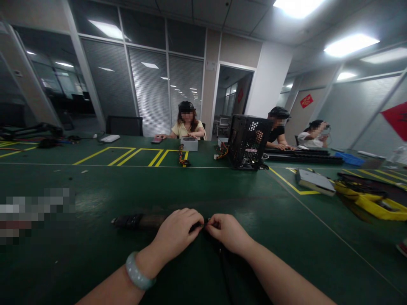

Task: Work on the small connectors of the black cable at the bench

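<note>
A dark, long electric screwdriver (136, 221) lies on the green tabletop, its tip toward the left. My left hand (178, 231), with a pale bangle at the wrist, rests over its rear part, fingers closed around the tail end. Close beside it, my right hand (230, 232) is closed in a pinch at the same end. From under the right hand a black cable (222, 264) runs toward me. The fingertips of both hands nearly meet, and the small part between them is mostly hidden.
Beyond my hands stand a black computer case (246, 142) and a grey power supply (190, 144) with loose wires. To the right lie a flat silver box (314, 181) and a yellow-black tool bag (378, 205). Several people sit across the table.
</note>
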`<state>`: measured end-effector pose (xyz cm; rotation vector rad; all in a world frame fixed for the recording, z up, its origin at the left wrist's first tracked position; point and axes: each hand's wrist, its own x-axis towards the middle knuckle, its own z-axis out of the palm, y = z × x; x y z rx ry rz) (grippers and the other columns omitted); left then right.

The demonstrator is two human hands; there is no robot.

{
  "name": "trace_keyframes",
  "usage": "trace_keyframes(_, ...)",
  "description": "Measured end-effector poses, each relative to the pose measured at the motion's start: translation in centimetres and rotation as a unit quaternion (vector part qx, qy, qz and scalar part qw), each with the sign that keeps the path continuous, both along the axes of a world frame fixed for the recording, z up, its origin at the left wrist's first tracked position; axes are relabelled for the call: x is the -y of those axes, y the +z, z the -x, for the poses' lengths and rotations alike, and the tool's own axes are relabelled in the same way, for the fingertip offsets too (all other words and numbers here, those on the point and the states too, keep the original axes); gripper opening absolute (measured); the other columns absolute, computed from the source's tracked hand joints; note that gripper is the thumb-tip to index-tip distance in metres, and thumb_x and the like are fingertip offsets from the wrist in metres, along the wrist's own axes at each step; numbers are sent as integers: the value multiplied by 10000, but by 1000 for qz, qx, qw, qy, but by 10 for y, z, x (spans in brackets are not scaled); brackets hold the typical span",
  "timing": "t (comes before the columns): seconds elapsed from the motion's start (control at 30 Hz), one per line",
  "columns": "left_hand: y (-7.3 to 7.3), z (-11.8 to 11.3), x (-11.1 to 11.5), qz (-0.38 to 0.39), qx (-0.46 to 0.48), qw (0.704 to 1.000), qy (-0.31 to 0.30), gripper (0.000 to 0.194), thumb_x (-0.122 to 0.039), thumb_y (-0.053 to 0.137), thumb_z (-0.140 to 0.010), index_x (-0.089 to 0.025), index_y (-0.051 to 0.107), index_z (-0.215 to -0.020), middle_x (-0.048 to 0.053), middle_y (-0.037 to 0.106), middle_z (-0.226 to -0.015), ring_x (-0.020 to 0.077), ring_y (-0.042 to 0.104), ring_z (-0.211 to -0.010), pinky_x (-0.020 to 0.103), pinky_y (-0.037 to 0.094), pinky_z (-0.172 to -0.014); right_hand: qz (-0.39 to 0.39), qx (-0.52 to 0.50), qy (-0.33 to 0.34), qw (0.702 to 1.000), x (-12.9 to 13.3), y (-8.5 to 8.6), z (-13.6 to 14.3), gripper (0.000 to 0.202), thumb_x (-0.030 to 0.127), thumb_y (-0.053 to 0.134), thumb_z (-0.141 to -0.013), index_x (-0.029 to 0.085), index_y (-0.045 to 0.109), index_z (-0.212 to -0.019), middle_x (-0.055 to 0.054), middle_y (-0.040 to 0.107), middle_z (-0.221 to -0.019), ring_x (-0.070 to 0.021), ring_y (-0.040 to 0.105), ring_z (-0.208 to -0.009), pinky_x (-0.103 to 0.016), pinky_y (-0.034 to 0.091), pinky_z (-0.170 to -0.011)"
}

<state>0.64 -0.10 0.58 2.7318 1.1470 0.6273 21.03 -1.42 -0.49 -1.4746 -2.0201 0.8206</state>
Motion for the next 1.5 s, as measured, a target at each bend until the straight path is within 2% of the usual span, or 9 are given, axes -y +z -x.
trace_keyframes(0.23, -1, -1, 1, -1, -4, 1000, 10, 121, -226, 545, -878, -241, 596, -987, 10, 629, -987, 199, 575, -910, 324, 425, -772, 0, -2, 2, 1000, 0, 0, 0, 157, 290, 588, -868, 182, 696, -833, 3, 679, -746, -123, 589, -653, -196, 370, -569)
trace_keyframes(0.47, -4, 0, 1, 9, -7, 998, 64, 218, -308, 597, -855, -250, 551, -1060, 9, 615, -969, 207, 582, -882, 332, 434, -761, 6, -6, 4, 1000, 0, 1, -1, 145, 287, 594, -863, 187, 697, -841, 3, 685, -767, -125, 600, -663, -198, 374, -569)
trace_keyframes(0.67, -4, -1, -1, -2, -6, 1000, 22, 104, -269, 560, -879, -232, 592, -972, 14, 622, -955, 203, 577, -890, 327, 423, -762, 1, 2, 2, 1000, -1, -1, 1, 146, 274, 589, -864, 180, 696, -835, 0, 687, -760, -125, 595, -664, -196, 372, -576)
trace_keyframes(1.5, -1, 0, 1, 16, 9, 999, 26, 91, -234, 584, -866, -238, 597, -956, -6, 622, -954, 196, 562, -883, 329, 404, -760, -3, -15, 3, 1000, -3, -6, 0, 147, 273, 582, -858, 189, 700, -830, 7, 681, -745, -116, 578, -643, -193, 364, -563)
